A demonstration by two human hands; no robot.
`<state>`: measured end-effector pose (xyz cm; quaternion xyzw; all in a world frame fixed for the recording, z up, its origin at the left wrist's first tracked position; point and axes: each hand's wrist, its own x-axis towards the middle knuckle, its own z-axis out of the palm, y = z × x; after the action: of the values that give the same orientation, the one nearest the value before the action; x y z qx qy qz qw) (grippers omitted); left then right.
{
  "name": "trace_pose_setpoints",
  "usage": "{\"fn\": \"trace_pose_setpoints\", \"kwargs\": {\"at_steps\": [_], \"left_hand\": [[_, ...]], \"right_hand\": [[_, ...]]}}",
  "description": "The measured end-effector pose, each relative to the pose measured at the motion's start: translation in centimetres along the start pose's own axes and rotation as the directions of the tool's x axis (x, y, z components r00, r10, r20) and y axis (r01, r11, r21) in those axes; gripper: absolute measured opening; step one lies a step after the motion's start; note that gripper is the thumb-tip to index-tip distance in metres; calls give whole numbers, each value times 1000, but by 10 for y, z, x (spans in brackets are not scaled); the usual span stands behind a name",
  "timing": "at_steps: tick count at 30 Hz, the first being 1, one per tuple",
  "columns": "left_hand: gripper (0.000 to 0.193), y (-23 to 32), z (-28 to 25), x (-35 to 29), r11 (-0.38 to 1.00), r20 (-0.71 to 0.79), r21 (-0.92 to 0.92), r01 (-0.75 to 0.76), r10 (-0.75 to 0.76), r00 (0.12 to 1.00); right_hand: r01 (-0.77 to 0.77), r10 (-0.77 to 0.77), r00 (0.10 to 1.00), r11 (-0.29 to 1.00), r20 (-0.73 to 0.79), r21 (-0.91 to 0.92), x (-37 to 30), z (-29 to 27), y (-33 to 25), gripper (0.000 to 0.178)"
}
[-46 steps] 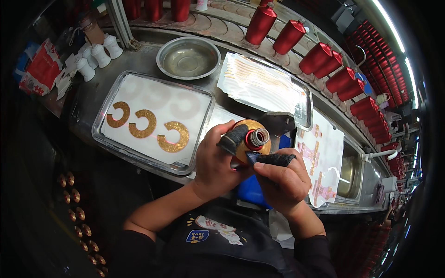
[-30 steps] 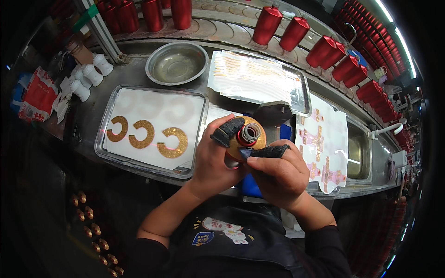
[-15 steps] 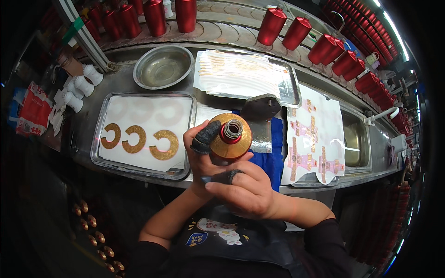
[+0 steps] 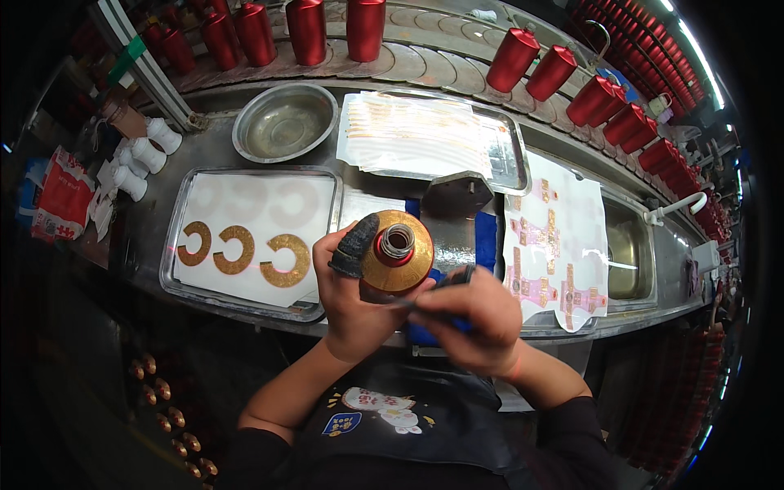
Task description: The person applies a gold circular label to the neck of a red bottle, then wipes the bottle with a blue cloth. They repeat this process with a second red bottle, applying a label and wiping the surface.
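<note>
Upright in my left hand [image 4: 349,306] is a red bottle [image 4: 398,260] with a bare threaded neck and a gold ring-shaped sheet round its shoulder. My left fingers wrap its side, and a black cover sits on the thumb. Close by the bottle's near right side, my right hand [image 4: 478,318] is closed on a thin dark tool [image 4: 408,303], smeared by motion; its exact kind does not show. To the left, a metal tray [image 4: 170,273] holds a white sheet with several gold C-shaped decals [image 4: 235,249].
A metal basin [image 4: 286,122] and a tray of striped sheets [image 4: 416,135] stand behind. Right are pink-and-gold decal sheets [image 4: 535,245] and a sink [image 4: 629,253]. A dark metal block [image 4: 456,194] stands beyond my hands. Red bottles [image 4: 365,31] line the conveyor [image 4: 425,69].
My right hand has moved right, away from the bottle's front, and turned. The bottle has shifted slightly left and down in my left hand. Bottles on the conveyor have moved right.
</note>
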<state>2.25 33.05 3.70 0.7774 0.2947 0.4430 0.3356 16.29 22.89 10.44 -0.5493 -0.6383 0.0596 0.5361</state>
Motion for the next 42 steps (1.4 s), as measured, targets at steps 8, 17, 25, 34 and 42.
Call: {"fn": "trace_pose_setpoints", "kwargs": {"at_steps": [8,17,25,34,42], "left_hand": [[82,-4,-26,26,973,279,-229,39,27,960],[118,-1,-31,22,945,374,-314,89,37,927],[88,-24,-33,36,912,480,-372,169,33,876],[117,-21,-40,33,781,559,-504,370,-32,829],[111,-37,-31,22,786,609,-447,427,-82,789]], "right_hand": [[-471,475,880,859,30,200,25,-11,63,22],[-418,407,908,890,95,180,22,-24,20,24],[-503,474,859,852,195,143,40,-17,61,24],[-441,365,883,858,294,261,63,-12,62,26],[-627,370,663,750,651,211,118,3,74,25]]}}
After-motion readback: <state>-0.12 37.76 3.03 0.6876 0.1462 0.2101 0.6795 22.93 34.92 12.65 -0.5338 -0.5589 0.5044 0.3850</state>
